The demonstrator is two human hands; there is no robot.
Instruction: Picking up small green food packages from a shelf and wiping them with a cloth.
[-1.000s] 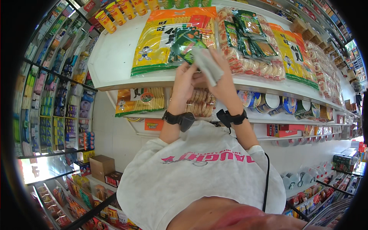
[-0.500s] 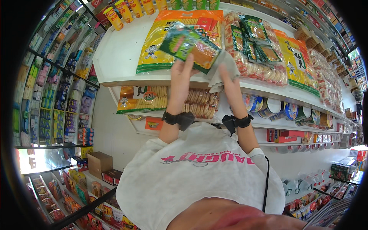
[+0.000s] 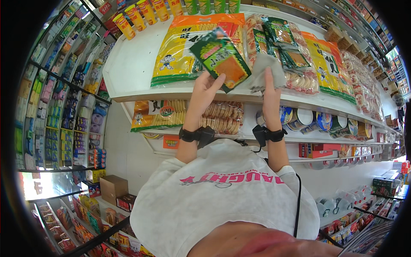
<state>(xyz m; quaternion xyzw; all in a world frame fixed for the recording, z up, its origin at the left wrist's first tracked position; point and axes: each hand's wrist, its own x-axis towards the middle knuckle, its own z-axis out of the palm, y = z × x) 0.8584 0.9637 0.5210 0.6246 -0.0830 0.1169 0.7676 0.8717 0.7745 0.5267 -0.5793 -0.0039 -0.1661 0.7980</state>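
My left hand point(image 3: 207, 88) grips a flat green snack packet point(image 3: 221, 60) by its lower left edge, thumb on the front. The packet is tilted, above a big yellow and orange snack bag point(image 3: 173, 53) lying on the white shelf. In my right hand point(image 3: 270, 85) is a crumpled grey cloth point(image 3: 262, 73), its fingers partly hidden by the cloth. The cloth is just right of the packet, with a small gap between them. Behind the cloth, several more green packets point(image 3: 280, 32) lie on a clear bag of wrapped crackers point(image 3: 299, 81).
Yellow canisters point(image 3: 143, 15) and green canisters point(image 3: 205, 6) line the shelf's back edge. Another yellow and orange bag point(image 3: 323, 64) lies to the right. Below are a lower shelf with cracker bags point(image 3: 222, 115) and round tubs point(image 3: 321, 122). A cardboard box point(image 3: 113, 188) stands at the lower left.
The green packet has turned more upright in my left hand. My right hand has moved right with the cloth, away from the packet.
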